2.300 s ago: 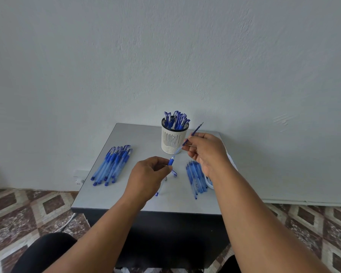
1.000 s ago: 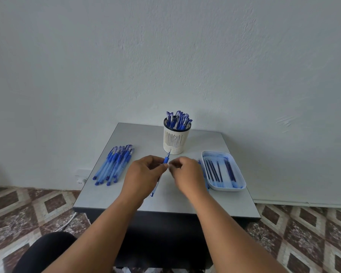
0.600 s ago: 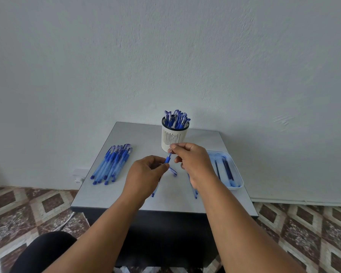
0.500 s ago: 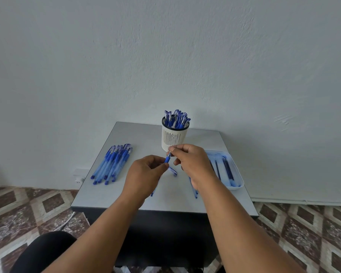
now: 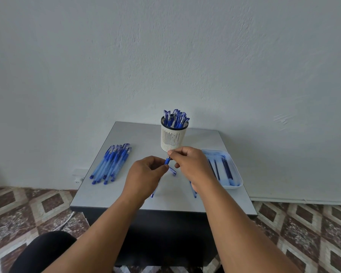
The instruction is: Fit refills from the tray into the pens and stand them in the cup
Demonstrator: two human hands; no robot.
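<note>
Your left hand (image 5: 146, 176) grips the pen (image 5: 167, 160); your right hand (image 5: 191, 164) pinches its tip, before the cup (image 5: 173, 137)

Your two forearms are bare to the bottom edge of the frame, with no sleeves, watch or rings showing on your left hand (image 5: 146, 176) or right hand (image 5: 193, 166). At lower left, your knee (image 5: 45, 251) wears black fabric.
</note>
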